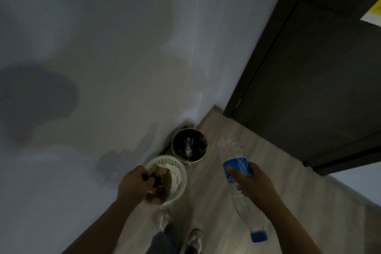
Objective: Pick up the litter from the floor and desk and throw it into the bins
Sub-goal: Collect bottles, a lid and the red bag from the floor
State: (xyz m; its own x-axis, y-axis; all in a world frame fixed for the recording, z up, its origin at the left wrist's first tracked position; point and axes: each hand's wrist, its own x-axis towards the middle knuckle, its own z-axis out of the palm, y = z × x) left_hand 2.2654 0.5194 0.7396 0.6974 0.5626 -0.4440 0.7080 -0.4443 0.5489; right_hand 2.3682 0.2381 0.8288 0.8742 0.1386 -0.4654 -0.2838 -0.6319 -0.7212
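Blue-capped plastic water bottle [237,168], cap toward the camera, lies in the right hand [254,184], fingers curled round its blue label. Left hand [135,183] pinches a small dark item [151,177] over the white basket bin [184,178]; the round black bin [173,146] stands just beyond, by the wall [123,68].

Small dark item [148,178] in left hand [134,183], blurry beyond recognition.

The bottle [229,147] is see-through, with a blue label [237,168] and a blue cap [258,235]. The black bin [172,147] has a pale gold rim. The white bin [183,181] has a pattern of little holes, and the litter [165,182] in it is brown and white. The small thing [148,178] is black. The wall [103,47] is grey-white, the floor [214,202] is pale streaky wood, and the door [309,88] is dark brown.
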